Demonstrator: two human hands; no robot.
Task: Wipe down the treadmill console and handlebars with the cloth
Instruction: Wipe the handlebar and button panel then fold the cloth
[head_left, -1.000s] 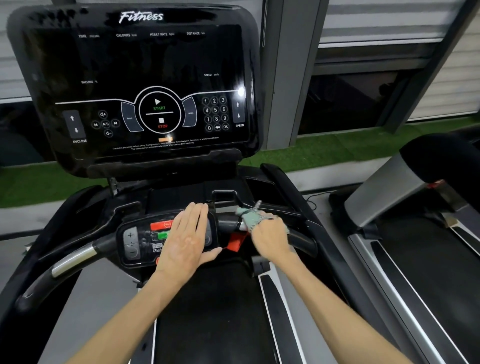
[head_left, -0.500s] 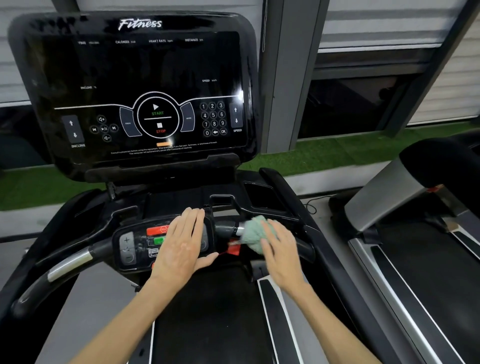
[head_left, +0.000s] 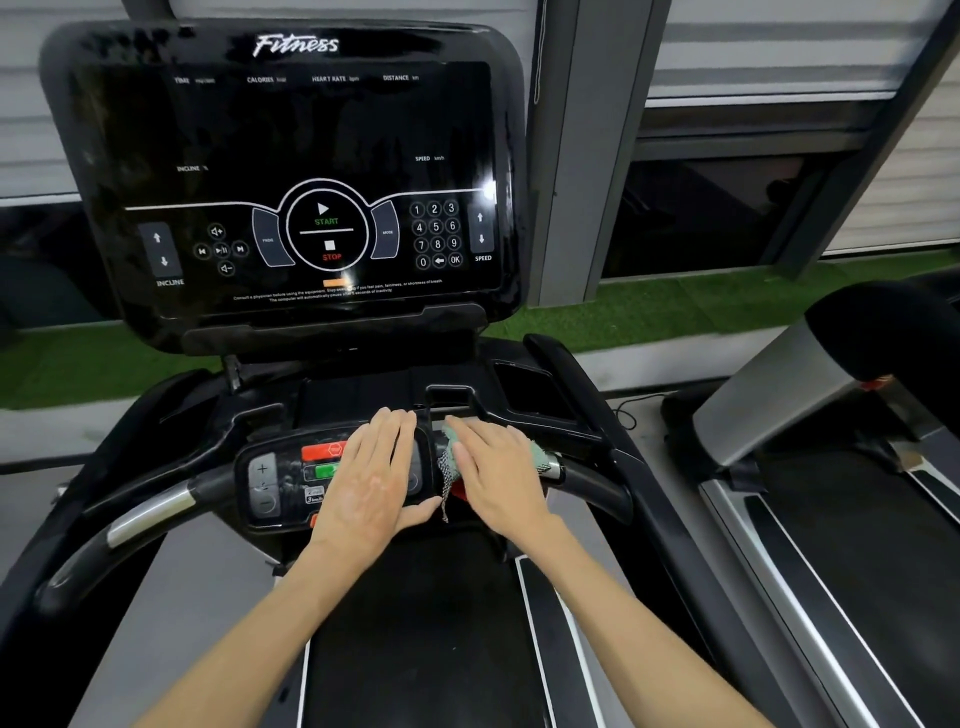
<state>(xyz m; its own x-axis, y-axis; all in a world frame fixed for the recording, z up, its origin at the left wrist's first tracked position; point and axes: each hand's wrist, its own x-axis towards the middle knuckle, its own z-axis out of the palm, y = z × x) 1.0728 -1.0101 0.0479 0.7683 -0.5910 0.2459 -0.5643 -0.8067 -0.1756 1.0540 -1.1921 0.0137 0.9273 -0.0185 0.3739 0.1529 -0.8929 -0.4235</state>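
Note:
The glossy black treadmill console (head_left: 291, 171) stands upright ahead, its screen dark apart from printed buttons. Below it a small control pod (head_left: 280, 478) with red and green buttons sits between the two handlebars. My left hand (head_left: 371, 483) lies flat on the right half of this pod, fingers straight. My right hand (head_left: 496, 470) presses a pale green cloth (head_left: 448, 462) with straight fingers onto the inner end of the right handlebar (head_left: 597, 486). A corner of the cloth hangs down between my hands. The left handlebar (head_left: 140, 514) curves away to the lower left.
The black running belt (head_left: 415, 634) lies below my forearms. A second treadmill (head_left: 831, 467) stands close on the right. A grey pillar (head_left: 576, 156) rises behind the console, with green artificial turf (head_left: 675, 312) along the wall.
My right hand has slid the cloth left along the right handlebar toward the control pod and flattened over it. My left hand has stayed on the pod.

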